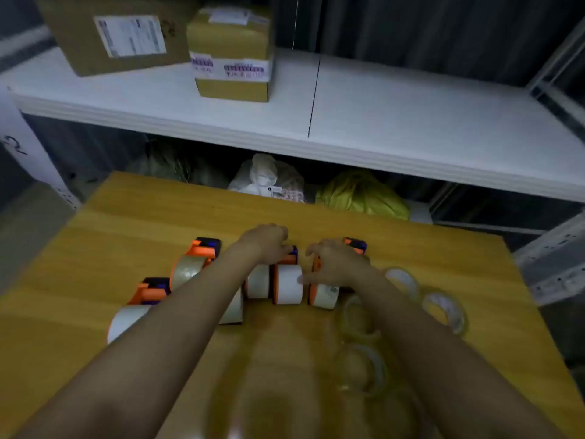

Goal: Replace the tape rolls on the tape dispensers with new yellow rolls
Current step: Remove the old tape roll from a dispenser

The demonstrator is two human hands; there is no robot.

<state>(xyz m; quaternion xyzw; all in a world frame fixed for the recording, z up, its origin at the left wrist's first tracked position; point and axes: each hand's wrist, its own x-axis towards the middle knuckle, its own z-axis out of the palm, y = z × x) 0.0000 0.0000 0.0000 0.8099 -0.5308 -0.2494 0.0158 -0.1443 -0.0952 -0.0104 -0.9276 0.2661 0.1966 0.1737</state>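
Observation:
Several orange tape dispensers stand in a row on the wooden table [133, 223], each carrying a pale roll. My left hand [269, 242] grips the top of the middle dispenser [286, 285], whose white roll faces me. My right hand [338, 264] lies with curled fingers on the dispenser to its right [323, 293], thumb touching the middle roll. Two more dispensers [196, 261] [142, 302] sit to the left of my left forearm. Loose yellowish translucent rolls [361, 318] [364, 369] lie right of centre, partly under my right forearm.
Two more loose rolls [402, 280] [446, 310] lie near the table's right edge. A white shelf [411, 122] behind the table holds two cardboard boxes [120, 33] [231, 55]. Plastic bags [361, 194] sit under the shelf.

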